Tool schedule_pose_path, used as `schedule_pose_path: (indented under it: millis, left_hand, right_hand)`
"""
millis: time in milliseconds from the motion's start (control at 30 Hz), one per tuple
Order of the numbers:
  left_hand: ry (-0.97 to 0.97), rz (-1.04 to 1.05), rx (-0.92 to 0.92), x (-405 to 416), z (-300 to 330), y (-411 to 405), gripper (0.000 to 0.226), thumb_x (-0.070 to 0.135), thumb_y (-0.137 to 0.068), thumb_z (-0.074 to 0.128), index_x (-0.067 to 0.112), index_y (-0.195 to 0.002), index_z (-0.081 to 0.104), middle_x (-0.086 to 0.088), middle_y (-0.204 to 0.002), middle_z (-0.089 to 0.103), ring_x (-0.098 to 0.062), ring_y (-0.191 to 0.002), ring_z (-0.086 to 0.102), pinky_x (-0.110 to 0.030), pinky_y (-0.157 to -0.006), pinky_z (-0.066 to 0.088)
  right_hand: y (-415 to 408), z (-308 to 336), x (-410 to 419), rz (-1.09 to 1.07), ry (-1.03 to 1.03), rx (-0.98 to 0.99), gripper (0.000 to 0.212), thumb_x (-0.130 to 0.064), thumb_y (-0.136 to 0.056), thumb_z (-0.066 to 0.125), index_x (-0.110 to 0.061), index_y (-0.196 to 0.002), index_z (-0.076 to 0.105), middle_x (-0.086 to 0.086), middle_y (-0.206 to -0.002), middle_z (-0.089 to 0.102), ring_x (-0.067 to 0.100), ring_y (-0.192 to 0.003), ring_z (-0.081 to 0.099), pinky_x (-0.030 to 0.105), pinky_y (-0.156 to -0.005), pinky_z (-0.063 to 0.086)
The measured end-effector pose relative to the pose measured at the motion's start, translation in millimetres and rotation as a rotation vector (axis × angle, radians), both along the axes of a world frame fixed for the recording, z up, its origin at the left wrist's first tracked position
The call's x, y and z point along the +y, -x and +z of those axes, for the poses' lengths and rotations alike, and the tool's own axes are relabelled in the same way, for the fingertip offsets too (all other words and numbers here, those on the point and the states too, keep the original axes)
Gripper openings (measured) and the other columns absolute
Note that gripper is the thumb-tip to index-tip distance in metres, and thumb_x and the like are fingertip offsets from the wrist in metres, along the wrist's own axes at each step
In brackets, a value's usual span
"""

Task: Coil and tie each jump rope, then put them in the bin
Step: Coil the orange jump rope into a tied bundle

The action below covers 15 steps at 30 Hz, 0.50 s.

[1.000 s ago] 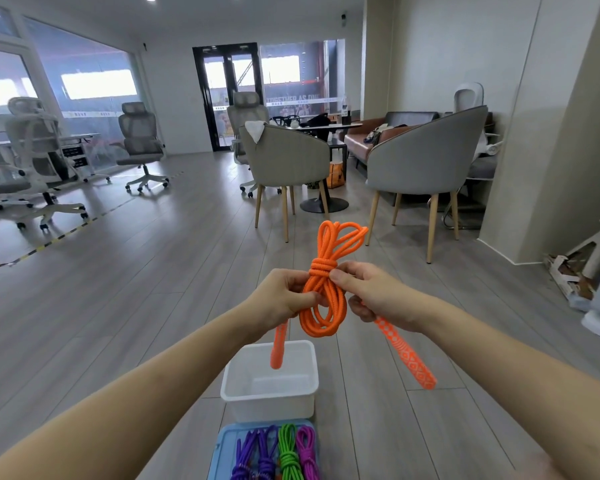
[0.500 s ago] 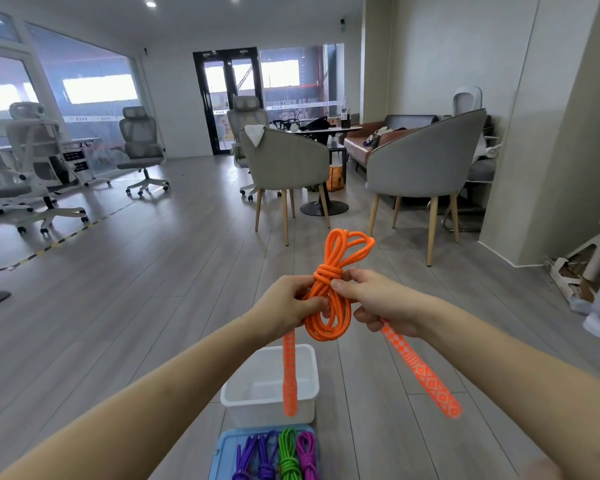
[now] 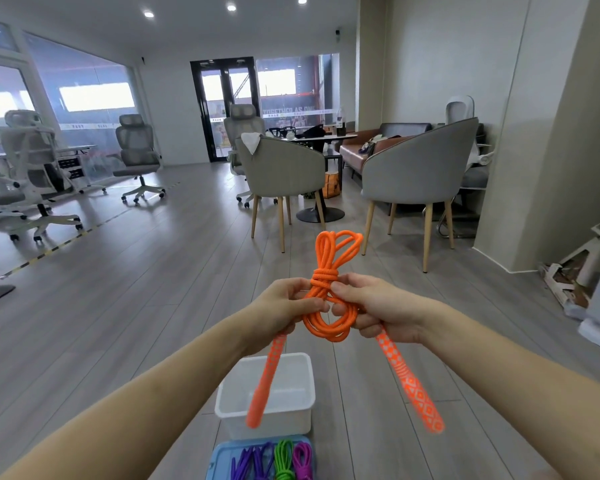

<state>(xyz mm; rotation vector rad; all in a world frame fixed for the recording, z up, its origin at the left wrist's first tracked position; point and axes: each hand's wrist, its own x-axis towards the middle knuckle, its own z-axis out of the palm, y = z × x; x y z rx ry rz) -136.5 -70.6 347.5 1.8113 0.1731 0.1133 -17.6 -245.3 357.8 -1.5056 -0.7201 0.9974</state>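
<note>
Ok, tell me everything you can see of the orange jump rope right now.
The orange jump rope is a smooth cord coiled into a bundle and cinched by wraps round its middle. Loops fan out above the wraps, a rounder loop hangs below. The left hand and right hand grip it just under the wraps. Two orange handles with a white diamond pattern dangle, one over the white bin, the other angled right.

Both forearms extended forward, meeting at centre; left hand [image 3: 284,306] and right hand [image 3: 378,306] fingers curled, each pinching the orange jump rope [image 3: 326,289].
</note>
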Motion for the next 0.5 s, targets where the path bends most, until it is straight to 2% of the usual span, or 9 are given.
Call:
schedule_pose_path:
  millis: [100, 167, 233, 300, 367, 500]
  left_hand:
    - [0.289, -0.082, 0.115, 9, -1, 1, 0.039, 0.008, -0.096, 0.069, 0.007, -0.134, 0.058, -0.005, -0.083, 0.061, -0.005, -0.050, 0.034, -0.019, -0.046, 0.024]
    - [0.416, -0.153, 0.173, 12, 0, 5, 0.035, 0.006, -0.098, 0.063, 0.006, -0.132, 0.054, -0.003, -0.081, 0.060, -0.003, -0.048, 0.029, -0.017, -0.045, 0.021]
    - [0.508, -0.232, 0.188, 16, 2, 5, 0.034, 0.011, -0.098, 0.062, 0.010, -0.130, 0.055, 0.002, -0.076, 0.060, -0.003, -0.047, 0.024, -0.016, -0.045, 0.020]
    - [0.592, -0.271, 0.186, 19, 2, 3, 0.048, 0.019, -0.092, 0.070, 0.014, -0.138, 0.057, 0.000, -0.080, 0.056, -0.004, -0.048, 0.021, -0.016, -0.044, 0.020]
    - [0.642, -0.274, 0.202, 22, 0, -1, 0.059, 0.025, -0.086, 0.079, 0.017, -0.141, 0.056, -0.004, -0.084, 0.055, -0.004, -0.047, 0.021, -0.015, -0.043, 0.021]
    - [0.566, -0.252, 0.230, 23, 0, -6, 0.036, 0.033, -0.099, 0.063, 0.020, -0.132, 0.057, -0.004, -0.090, 0.060, -0.002, -0.044, 0.025, -0.014, -0.040, 0.024]
  right_hand:
    - [4, -5, 0, 0.009, 0.011, -0.172, 0.029, -0.038, -0.108, 0.047, -0.021, -0.132, 0.051, -0.003, -0.074, 0.056, 0.007, -0.046, 0.030, 0.020, -0.041, 0.024]
    - [7, -10, 2, 0.002, 0.021, -0.255, 0.028, -0.039, -0.109, 0.046, -0.023, -0.130, 0.053, -0.005, -0.072, 0.055, 0.008, -0.048, 0.031, 0.022, -0.043, 0.024]
    - [8, -13, 4, -0.025, 0.015, -0.302, 0.027, -0.039, -0.109, 0.045, -0.023, -0.128, 0.054, -0.006, -0.072, 0.054, 0.008, -0.048, 0.033, 0.023, -0.043, 0.024]
    - [7, -17, 8, -0.064, 0.002, -0.312, 0.026, -0.040, -0.109, 0.045, -0.022, -0.125, 0.054, -0.005, -0.072, 0.052, 0.008, -0.048, 0.033, 0.023, -0.043, 0.025]
    - [7, -22, 13, -0.086, -0.004, -0.318, 0.025, -0.040, -0.109, 0.045, -0.022, -0.124, 0.054, -0.004, -0.073, 0.051, 0.009, -0.047, 0.032, 0.024, -0.044, 0.025]
    - [6, -26, 20, -0.086, 0.018, -0.390, 0.024, -0.041, -0.109, 0.045, -0.023, -0.123, 0.052, -0.004, -0.070, 0.051, 0.008, -0.047, 0.034, 0.024, -0.044, 0.026]
